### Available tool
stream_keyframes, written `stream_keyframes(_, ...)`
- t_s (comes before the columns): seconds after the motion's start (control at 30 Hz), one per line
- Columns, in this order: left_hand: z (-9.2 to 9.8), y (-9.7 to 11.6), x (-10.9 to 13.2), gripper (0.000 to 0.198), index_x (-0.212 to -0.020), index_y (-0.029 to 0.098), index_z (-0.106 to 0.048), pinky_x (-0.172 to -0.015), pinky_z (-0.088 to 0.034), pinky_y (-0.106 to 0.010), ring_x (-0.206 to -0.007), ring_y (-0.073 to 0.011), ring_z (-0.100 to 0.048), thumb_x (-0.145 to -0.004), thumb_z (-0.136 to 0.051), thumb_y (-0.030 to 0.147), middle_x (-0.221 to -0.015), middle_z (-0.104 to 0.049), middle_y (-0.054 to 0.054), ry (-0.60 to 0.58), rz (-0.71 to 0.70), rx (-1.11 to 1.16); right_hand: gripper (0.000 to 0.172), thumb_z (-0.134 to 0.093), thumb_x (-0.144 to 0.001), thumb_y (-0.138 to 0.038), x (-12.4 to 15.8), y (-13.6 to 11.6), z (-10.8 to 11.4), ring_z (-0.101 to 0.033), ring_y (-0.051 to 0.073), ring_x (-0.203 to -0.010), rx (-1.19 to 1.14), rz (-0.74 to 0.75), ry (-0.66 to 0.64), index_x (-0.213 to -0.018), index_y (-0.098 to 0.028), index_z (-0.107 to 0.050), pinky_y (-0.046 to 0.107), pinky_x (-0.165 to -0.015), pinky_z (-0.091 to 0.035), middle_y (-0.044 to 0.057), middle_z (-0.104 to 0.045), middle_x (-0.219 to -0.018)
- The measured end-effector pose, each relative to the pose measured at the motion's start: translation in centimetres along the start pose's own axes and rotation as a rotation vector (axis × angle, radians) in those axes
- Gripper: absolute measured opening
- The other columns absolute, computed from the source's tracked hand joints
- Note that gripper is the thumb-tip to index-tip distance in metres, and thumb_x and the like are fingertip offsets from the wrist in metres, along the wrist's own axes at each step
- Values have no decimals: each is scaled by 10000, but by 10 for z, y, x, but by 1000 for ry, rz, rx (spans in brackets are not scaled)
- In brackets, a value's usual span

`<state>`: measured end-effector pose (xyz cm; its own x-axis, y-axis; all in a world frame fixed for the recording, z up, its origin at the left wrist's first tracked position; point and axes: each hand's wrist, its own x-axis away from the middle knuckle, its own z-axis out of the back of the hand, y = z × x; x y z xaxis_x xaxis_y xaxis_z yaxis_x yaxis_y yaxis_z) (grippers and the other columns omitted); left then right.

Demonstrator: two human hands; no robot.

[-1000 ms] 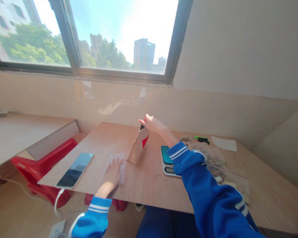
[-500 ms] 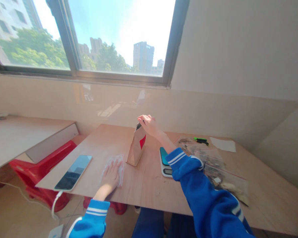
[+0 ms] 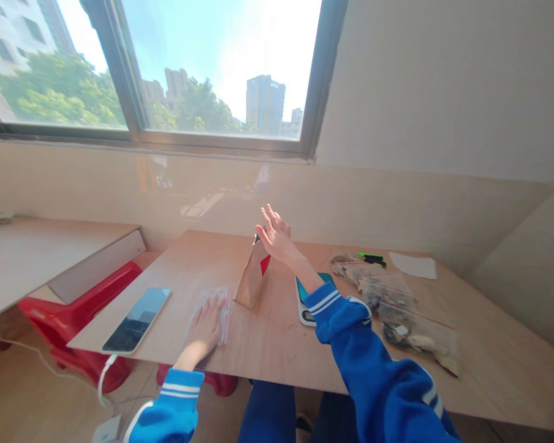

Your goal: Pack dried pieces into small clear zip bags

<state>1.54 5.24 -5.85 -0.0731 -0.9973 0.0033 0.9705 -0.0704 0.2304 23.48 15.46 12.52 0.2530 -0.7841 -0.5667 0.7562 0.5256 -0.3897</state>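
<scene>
Blue sleeves (image 3: 341, 326) run down to my bare hands, and neither hand is clamped on anything. My right grip (image 3: 274, 237) is open, fingers spread, just at the top of a brown paper bag (image 3: 253, 277) with a red patch; I cannot tell whether my palm touches it. That bag stands upright near the middle of the worktop (image 3: 277, 351). My left grip (image 3: 205, 326) lies flat, fingers apart, on a clear plastic zip bag (image 3: 223, 314) near the front edge. Left of it, a phone (image 3: 136, 320) with a white cable (image 3: 102, 375) lies by the front corner. A kitchen scale (image 3: 305, 307) sits under my right wrist. Zip bags of small dark pieces (image 3: 397, 314) lie towards the right edge, with a green-handled tool (image 3: 372, 258) and white paper (image 3: 413, 266) along the back edge.
</scene>
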Motion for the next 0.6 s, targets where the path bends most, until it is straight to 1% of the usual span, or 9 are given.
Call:
stream_keyframes(0.07, 1, 0, 0, 601, -1479, 174, -343, -1175, -173, -431, -1456, -227, -199, -890, -246, 101, -1559, -297, -64, 0, 2, -13, 573, -248, -988, -457, 11, 3, 12, -147, 281, -1462, -31, 4, 55, -1522, -284, -132, 560, -1126, -190, 77, -123, -1611)
stream_keyframes(0.13, 1, -2, 0, 601, -1476, 192, -351, -1169, -196, -429, -1450, -219, -222, -890, -253, 107, -1554, -315, -55, 7, 0, -23, 565, -281, -977, -440, 33, 20, 26, -187, 276, -1452, -31, -19, 109, -1508, -279, -175, 574, -1122, -203, 96, -168, -1595)
stream_keyframes(0.2, 0, -4, -1, 603, -1475, 207, -355, -1161, -220, -427, -1445, -215, -240, -887, -263, 110, -1550, -328, -52, 15, -11, -30, 490, -349, -947, -393, 70, 53, 44, -285, 281, -1411, 22, -74, 151, -1410, -236, -386, 560, -1121, -235, 128, -314, -1523)
stream_keyframes(0.27, 1, -6, -2, 600, -1473, 197, -360, -1159, -228, -421, -1444, -221, -243, -889, -258, 105, -1550, -327, -58, 0, -18, -33, 372, -359, -907, -312, 118, 96, 67, -453, 272, -1290, 107, -125, 134, -1174, -202, -594, 508, -1095, -317, 151, -523, -1316)
stream_keyframes(0.3, 2, -6, -3, 598, -1471, 185, -364, -1158, -230, -414, -1444, -224, -243, -890, -251, 99, -1551, -325, -65, -11, -16, -32, 353, -340, -887, -276, 144, 119, 80, -524, 275, -1205, 150, -175, 119, -1060, -200, -639, 497, -1062, -362, 153, -597, -1189)
stream_keyframes(0.37, 6, -3, -4, 596, -1460, 154, -381, -1149, -247, -398, -1435, -228, -270, -885, -244, 79, -1546, -335, -92, -32, 1, -23, 333, -353, -834, -237, 195, 163, 109, -596, 293, -1071, 244, -279, 87, -969, -214, -656, 502, -988, -426, 155, -656, -1045)
stream_keyframes(0.47, 22, 7, -7, 573, -1402, 124, -448, -1102, -311, -410, -1375, -242, -395, -859, -283, 53, -1481, -438, -151, -56, 35, -11, 282, -411, -768, -233, 252, 216, 148, -637, 328, -979, 368, -402, 80, -866, -252, -675, 506, -898, -461, 186, -685, -981)
stream_keyframes(0.53, 36, 14, -10, 527, -1326, 129, -515, -1048, -362, -412, -1285, -244, -496, -841, -323, 54, -1376, -551, -158, -60, 33, 1, 222, -447, -733, -255, 275, 237, 163, -662, 337, -889, 393, -473, 43, -730, -289, -667, 506, -820, -475, 179, -704, -889)
stream_keyframes(0.6, 51, 19, -14, 496, -1226, 169, -578, -998, -391, -408, -1182, -242, -560, -779, -405, 44, -1274, -623, -118, -58, 25, 11, 181, -470, -705, -305, 287, 247, 170, -672, 348, -790, 406, -530, 28, -639, -306, -638, 519, -727, -478, 154, -709, -785)
